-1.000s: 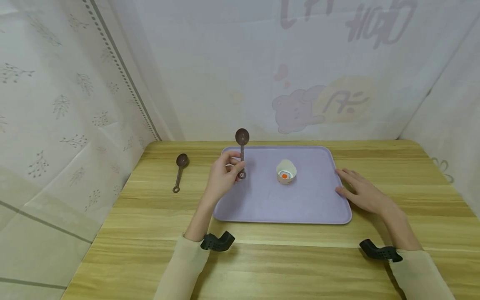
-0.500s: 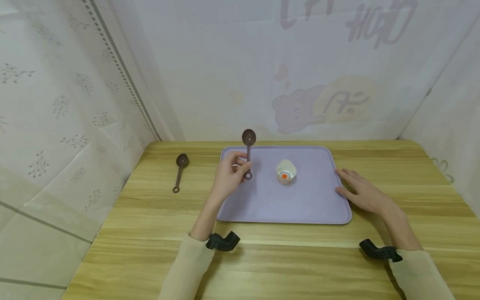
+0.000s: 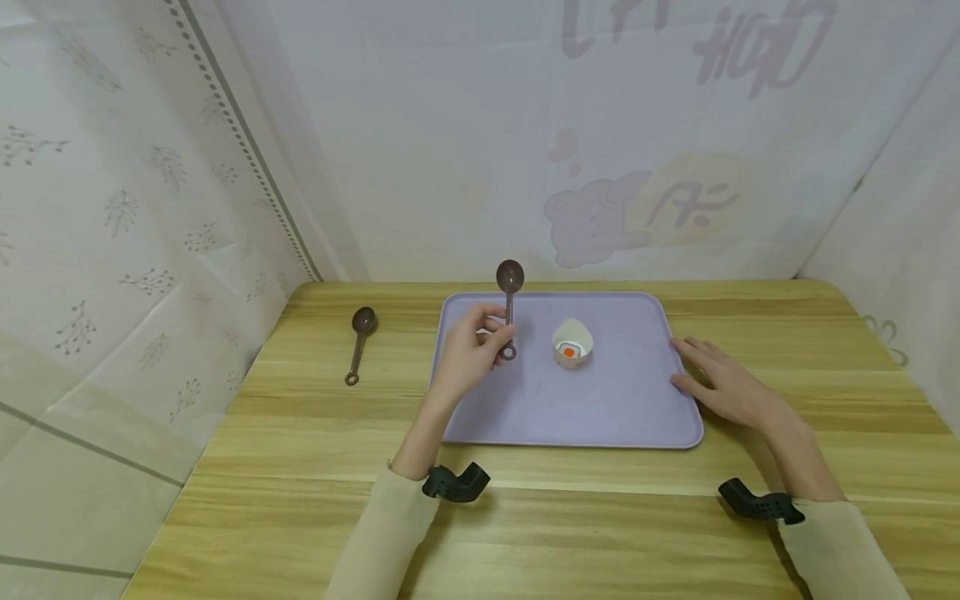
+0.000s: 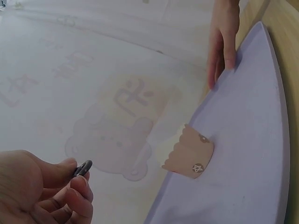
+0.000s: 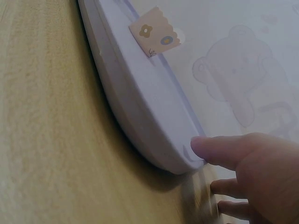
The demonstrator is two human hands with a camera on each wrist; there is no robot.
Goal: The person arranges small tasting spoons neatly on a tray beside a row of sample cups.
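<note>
Already the left hand (image 3: 471, 352) pinches the raised spoon (image 3: 510, 282); at that hand's nine o'clock a second spoon (image 3: 361, 336) lies unlifted; the right hand (image 3: 726, 382), unclenched, touches the tray (image 3: 600, 412).

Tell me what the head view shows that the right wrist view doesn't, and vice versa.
Only the head view: the left grip pinching a brown spoon by its handle, a similar spoon on the table left of the tray, and a white piece with an orange centre inside the cup.

Only the right wrist view: a brown flower print on the cup's outer wall, which I can't make out from the head.

Both: table, tray, cup, the right grip at the tray's edge, and the bear print on the backdrop.
</note>
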